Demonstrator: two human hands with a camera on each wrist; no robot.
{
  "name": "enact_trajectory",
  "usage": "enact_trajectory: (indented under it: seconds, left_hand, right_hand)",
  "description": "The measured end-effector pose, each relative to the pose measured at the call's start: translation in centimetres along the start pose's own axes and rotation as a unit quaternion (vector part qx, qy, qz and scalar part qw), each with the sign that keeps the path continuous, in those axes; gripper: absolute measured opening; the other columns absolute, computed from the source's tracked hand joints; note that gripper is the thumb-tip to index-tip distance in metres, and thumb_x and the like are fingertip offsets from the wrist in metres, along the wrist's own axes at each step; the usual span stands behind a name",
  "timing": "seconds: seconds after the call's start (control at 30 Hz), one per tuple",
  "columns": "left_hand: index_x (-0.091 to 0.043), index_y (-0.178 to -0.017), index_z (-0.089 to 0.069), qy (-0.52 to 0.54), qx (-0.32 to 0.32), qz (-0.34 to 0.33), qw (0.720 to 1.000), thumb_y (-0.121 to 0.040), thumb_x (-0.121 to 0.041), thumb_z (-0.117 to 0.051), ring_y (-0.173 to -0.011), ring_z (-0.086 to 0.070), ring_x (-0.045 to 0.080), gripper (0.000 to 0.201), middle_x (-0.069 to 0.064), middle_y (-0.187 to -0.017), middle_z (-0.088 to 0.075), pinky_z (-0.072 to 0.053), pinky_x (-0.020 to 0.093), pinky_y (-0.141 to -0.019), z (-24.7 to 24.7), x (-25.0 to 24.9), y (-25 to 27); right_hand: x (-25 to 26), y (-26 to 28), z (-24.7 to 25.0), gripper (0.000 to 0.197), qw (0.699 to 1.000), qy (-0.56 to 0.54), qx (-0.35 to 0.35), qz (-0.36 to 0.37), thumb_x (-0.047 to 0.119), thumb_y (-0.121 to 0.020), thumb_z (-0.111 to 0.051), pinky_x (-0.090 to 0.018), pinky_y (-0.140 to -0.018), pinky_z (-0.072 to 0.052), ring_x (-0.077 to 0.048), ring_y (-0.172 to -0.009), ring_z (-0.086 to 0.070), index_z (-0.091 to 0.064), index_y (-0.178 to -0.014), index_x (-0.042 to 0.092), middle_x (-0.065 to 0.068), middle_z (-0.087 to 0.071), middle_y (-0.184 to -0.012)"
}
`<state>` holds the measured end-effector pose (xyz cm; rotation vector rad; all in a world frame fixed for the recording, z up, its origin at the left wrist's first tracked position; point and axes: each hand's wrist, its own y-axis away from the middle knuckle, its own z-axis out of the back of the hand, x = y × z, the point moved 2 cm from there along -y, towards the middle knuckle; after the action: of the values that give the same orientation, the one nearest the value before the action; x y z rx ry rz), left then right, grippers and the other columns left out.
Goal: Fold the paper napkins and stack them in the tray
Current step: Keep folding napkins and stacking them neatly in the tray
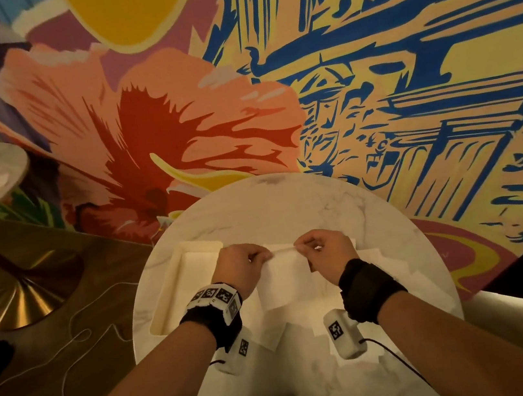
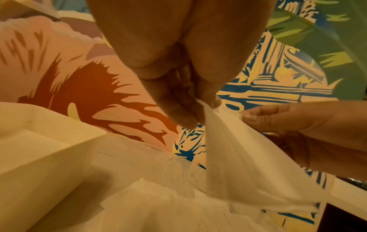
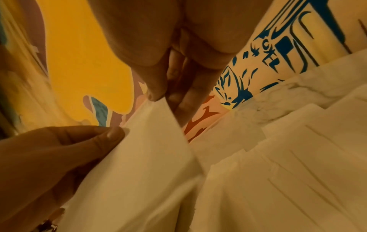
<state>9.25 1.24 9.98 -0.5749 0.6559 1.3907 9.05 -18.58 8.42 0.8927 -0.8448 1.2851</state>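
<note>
Both hands up over the round marble table [image 1: 288, 207], and there's one white paper napkin [image 1: 287, 278] hanging between them. The left hand [image 1: 241, 263] pinches the napkin's top edge at its left corner, thumb against fingertips [image 2: 178, 116], clear as day from the left wrist camera. The right hand [image 1: 324, 251] pinches the same top edge at the other corner, thumb and forefinger nipped tight on the paper. The edge runs taut between the two pinches, roughly nine to three o'clock, and the sheet drapes down toward the person, its lower part reaching the tabletop.

Under and around it, at about four o'clock from the held napkin, loose napkins [image 3: 288, 164] lie flat and overlapping on the marble, more of them spreading toward six o'clock near the wrists.

The cream tray [image 1: 177, 278] sits at nine o'clock of the held napkin, just beside the left hand, rectangular with a raised rim; its far corner shows bare.

Black wrist bands with white marker blocks on both forearms. Behind the table, a painted mural [image 1: 371, 79] of flower and blue line work.
</note>
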Motion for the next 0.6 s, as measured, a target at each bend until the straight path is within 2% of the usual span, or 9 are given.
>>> enact_trajectory:
  seconds: [0.07, 0.13, 0.2, 0.27, 0.33, 0.4, 0.43, 0.5, 0.6]
  left_hand:
    - [-0.025, -0.095, -0.076, 0.021, -0.015, 0.008, 1.0, -0.094, -0.03, -0.065, -0.074, -0.059, -0.001, 0.013, -0.006, -0.093, -0.074, -0.045, 0.007, -0.067, 0.2, 0.0, 0.1]
    - [-0.03, -0.102, -0.067, 0.061, -0.014, 0.028, 0.998, -0.092, -0.033, -0.068, -0.077, -0.062, 0.004, 0.011, -0.005, -0.09, -0.07, -0.046, 0.012, -0.063, 0.2, 0.1, 0.5]
    - [-0.031, -0.117, -0.056, 0.099, 0.027, 0.05, 0.993, -0.086, -0.034, -0.074, -0.08, -0.065, 0.008, 0.036, -0.005, -0.09, -0.069, -0.048, 0.016, -0.062, -0.1, 0.5, 0.8]
    - [-0.026, -0.129, -0.05, 0.138, 0.049, 0.067, 0.987, -0.084, -0.028, -0.077, -0.081, -0.068, 0.011, 0.052, -0.003, -0.091, -0.07, -0.054, 0.02, -0.062, -0.1, 0.8, 1.2]
    - [-0.021, -0.13, -0.051, 0.187, 0.035, 0.075, 0.979, -0.085, -0.02, -0.077, -0.078, -0.07, 0.01, 0.052, -0.004, -0.088, -0.071, -0.057, 0.021, -0.06, 0.1, 1.0, 1.4]
    - [-0.021, -0.126, -0.052, 0.205, 0.02, 0.069, 0.976, -0.087, -0.018, -0.076, -0.074, -0.068, 0.005, 0.046, -0.006, -0.085, -0.07, -0.053, 0.015, -0.055, 0.5, 0.8, 1.5]
    - [-0.022, -0.125, -0.052, 0.206, 0.018, 0.064, 0.976, -0.087, -0.018, -0.075, -0.072, -0.068, 0.003, 0.044, -0.007, -0.085, -0.069, -0.051, 0.013, -0.053, 0.6, 0.8, 1.4]
    - [-0.021, -0.126, -0.053, 0.215, 0.015, 0.061, 0.975, -0.087, -0.017, -0.074, -0.07, -0.069, 0.003, 0.045, -0.005, -0.086, -0.071, -0.051, 0.013, -0.053, 0.9, 0.9, 1.3]
    - [-0.019, -0.126, -0.056, 0.226, -0.012, 0.079, 0.971, -0.085, -0.015, -0.077, -0.069, -0.071, 0.007, 0.046, -0.001, -0.084, -0.074, -0.058, 0.024, -0.058, 1.4, 2.1, 1.0]
  right_hand:
    - [0.2, 0.1, 0.0, 0.013, 1.0, -0.029, -0.002, -0.008, 0.014, -0.09, -0.067, -0.041, -0.064, -0.061, -0.025, -0.081, -0.066, -0.072, -0.082, 0.023, -0.002, -0.068, -0.089]
    - [0.4, 0.1, -0.2, 0.011, 0.998, -0.066, -0.014, -0.02, 0.011, -0.091, -0.066, -0.038, -0.064, -0.061, -0.027, -0.084, -0.065, -0.072, -0.084, 0.019, -0.003, -0.067, -0.091]
    - [0.6, 0.0, -0.2, 0.011, 0.992, -0.117, -0.038, -0.033, 0.009, -0.092, -0.065, -0.033, -0.063, -0.06, -0.028, -0.09, -0.066, -0.071, -0.087, 0.017, -0.006, -0.068, -0.095]
    - [0.6, 0.0, -0.4, 0.01, 0.983, -0.171, -0.038, -0.06, 0.011, -0.091, -0.067, -0.033, -0.065, -0.06, -0.029, -0.094, -0.067, -0.068, -0.098, 0.018, -0.011, -0.068, -0.101]
    - [0.4, 0.1, -1.1, 0.034, 0.968, -0.228, 0.009, -0.106, 0.015, -0.087, -0.073, -0.043, -0.075, -0.061, -0.029, -0.096, -0.069, -0.058, -0.115, 0.025, -0.014, -0.068, -0.105]
    - [0.3, 0.6, -2.1, 0.051, 0.96, -0.24, 0.071, -0.125, 0.014, -0.082, -0.078, -0.047, -0.08, -0.06, -0.028, -0.097, -0.07, -0.05, -0.121, 0.03, -0.01, -0.069, -0.107]
    - [0.5, 0.9, -2.6, 0.051, 0.963, -0.226, 0.092, -0.116, 0.013, -0.081, -0.079, -0.045, -0.077, -0.06, -0.027, -0.096, -0.07, -0.052, -0.122, 0.027, -0.008, -0.07, -0.107]
    - [0.6, 1.1, -3.4, 0.039, 0.969, -0.193, 0.113, -0.101, 0.01, -0.083, -0.076, -0.034, -0.069, -0.058, -0.023, -0.09, -0.071, -0.062, -0.119, 0.015, -0.004, -0.073, -0.102]
    - [0.4, 0.9, -3.8, 0.018, 0.975, -0.179, 0.086, -0.103, 0.008, -0.085, -0.074, -0.028, -0.063, -0.055, -0.019, -0.071, -0.071, -0.071, -0.103, 0.006, -0.006, -0.075, -0.089]
